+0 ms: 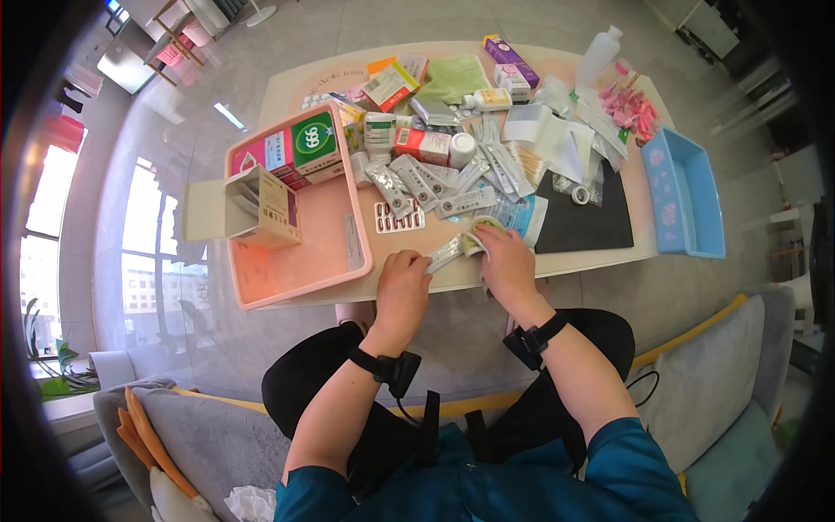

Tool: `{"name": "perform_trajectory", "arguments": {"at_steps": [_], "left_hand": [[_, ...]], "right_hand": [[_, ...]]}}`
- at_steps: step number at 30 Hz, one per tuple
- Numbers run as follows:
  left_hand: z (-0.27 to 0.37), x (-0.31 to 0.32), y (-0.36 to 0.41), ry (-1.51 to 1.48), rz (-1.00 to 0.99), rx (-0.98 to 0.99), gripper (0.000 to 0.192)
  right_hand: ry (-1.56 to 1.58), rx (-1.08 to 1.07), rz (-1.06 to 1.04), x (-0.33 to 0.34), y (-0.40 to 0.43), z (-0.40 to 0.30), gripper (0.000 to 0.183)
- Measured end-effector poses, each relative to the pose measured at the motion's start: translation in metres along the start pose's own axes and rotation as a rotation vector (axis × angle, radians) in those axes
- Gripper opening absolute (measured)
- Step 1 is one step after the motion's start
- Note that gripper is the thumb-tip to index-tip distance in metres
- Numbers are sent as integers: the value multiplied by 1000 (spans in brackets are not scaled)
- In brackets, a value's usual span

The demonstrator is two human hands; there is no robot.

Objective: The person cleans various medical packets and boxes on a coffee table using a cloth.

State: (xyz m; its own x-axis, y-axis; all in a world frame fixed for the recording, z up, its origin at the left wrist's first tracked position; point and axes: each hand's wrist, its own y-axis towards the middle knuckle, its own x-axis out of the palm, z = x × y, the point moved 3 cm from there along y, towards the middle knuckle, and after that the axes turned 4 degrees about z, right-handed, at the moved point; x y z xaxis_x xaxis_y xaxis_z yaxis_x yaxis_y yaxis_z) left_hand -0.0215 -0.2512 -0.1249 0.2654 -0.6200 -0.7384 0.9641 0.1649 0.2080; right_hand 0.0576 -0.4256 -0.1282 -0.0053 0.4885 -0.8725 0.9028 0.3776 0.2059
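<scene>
At the table's near edge my left hand (403, 284) pinches the end of a slim clear-and-white packet (446, 253). My right hand (509, 264) holds a small green and white cloth (475, 238) against the packet's other end. Behind my hands lie several similar sachets (464, 202) and a blister pack of dark red capsules (399, 215). A blue and white plastic packet (515, 215) lies just beyond my right hand. To the left, a pink tray (306, 280) holds medicine boxes (316, 147), an opened carton (277, 209) and one slim packet (353, 241).
A black mat (587, 225) and a blue basket (701, 196) are on the right. White bottles (379, 134), a red and white box (421, 145), cotton swabs (527, 163), a green towel (455, 78) and a translucent bottle (599, 55) crowd the table's middle and back.
</scene>
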Motion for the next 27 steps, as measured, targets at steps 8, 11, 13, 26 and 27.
{"name": "perform_trajectory", "arguments": {"at_steps": [8,11,13,26,27], "left_hand": [[-4,4,1,59,-20,7,37],[-3,2,0,94,-11,38,41],[0,0,1,54,-21,7,43],[-1,-2,0,-36,30,-93,35],[-3,0,0,-72,29,-103,31]], "right_hand": [[291,-182,-46,4,-14,-33,43],[281,-205,-141,11,-17,-36,36],[205,-92,-120,7,-9,-29,29],[381,220,292,-20,7,-11,30],[382,216,288,-21,8,-13,30]]}}
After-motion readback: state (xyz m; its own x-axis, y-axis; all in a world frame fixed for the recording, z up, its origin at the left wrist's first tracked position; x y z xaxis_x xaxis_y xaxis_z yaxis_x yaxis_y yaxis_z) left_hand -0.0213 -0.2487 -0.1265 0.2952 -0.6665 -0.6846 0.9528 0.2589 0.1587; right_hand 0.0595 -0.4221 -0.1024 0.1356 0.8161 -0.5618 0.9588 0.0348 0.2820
